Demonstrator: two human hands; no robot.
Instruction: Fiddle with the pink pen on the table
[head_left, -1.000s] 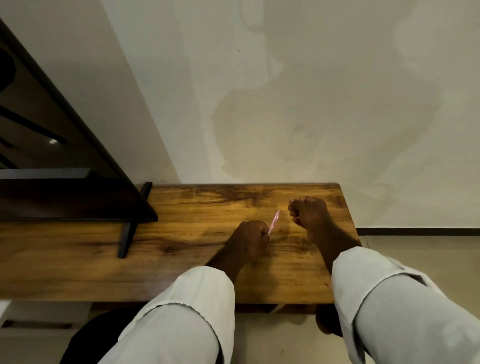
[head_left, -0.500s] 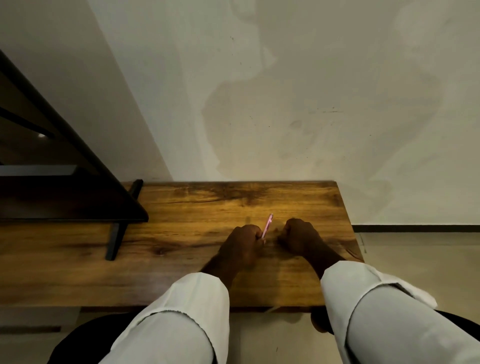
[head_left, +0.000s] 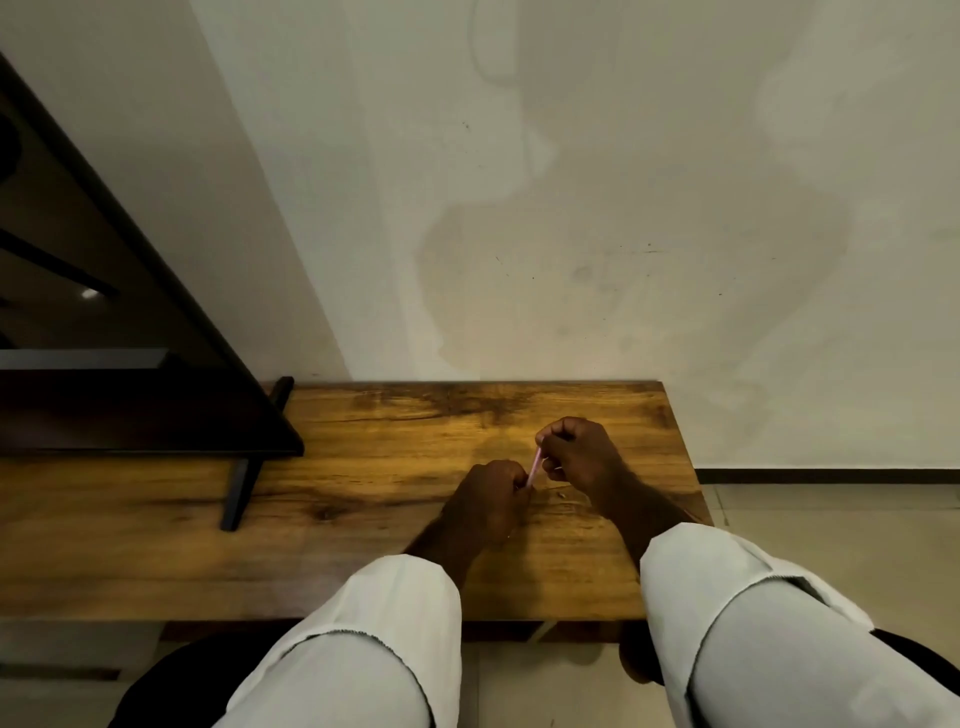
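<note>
Both hands grasp a thin pink stick (head_left: 535, 466) above a wooden table (head_left: 363, 519). The left hand (head_left: 491, 499) clasps its near end; the right hand (head_left: 579, 452) pinches its far end.

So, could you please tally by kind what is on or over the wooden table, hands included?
Hands: 2, the left hand and the right hand, both curled on the stick.
Thin pink stick: 1.
Dark screen on black feet: 1, standing on the wooden table.
Total: 4.
</note>
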